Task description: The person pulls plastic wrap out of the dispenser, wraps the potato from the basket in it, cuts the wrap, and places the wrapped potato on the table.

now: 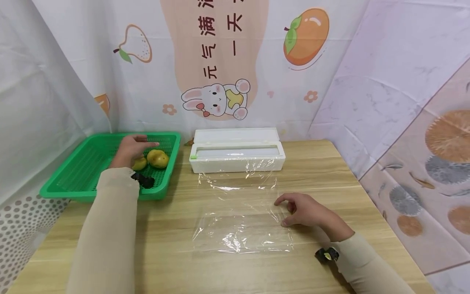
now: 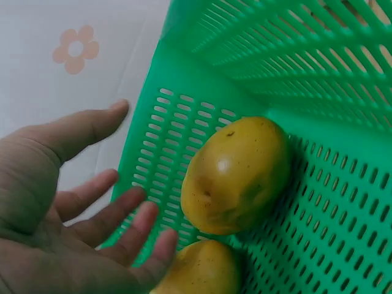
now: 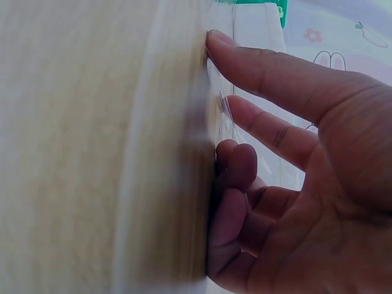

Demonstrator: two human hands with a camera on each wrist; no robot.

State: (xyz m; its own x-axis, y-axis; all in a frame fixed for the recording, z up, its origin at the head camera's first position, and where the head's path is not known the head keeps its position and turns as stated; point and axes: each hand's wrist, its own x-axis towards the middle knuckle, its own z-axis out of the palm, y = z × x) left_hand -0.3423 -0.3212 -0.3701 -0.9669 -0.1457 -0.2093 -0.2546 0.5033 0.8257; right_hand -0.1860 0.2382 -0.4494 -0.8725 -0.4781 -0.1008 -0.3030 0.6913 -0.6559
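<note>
My left hand [image 1: 141, 143] hovers open over the right end of a green plastic basket [image 1: 73, 175], holding nothing. Just beside its fingers lie two yellow fruits, the larger one [image 1: 158, 158] to the right and a smaller one [image 1: 139, 163] half hidden under the hand. In the left wrist view the spread fingers [image 2: 131, 214] are close to the larger fruit [image 2: 236, 174] without touching it, and the second fruit [image 2: 196, 266] lies below. My right hand [image 1: 283, 212] rests with its fingertips on the right edge of a clear cling film sheet [image 1: 238, 216] spread flat on the table.
A white cling film dispenser box [image 1: 236, 155] stands with its lid up at the back of the wooden table [image 1: 176, 261], the film running out from it. Printed cloth walls close in the left, back and right sides. The basket overhangs the table's left edge.
</note>
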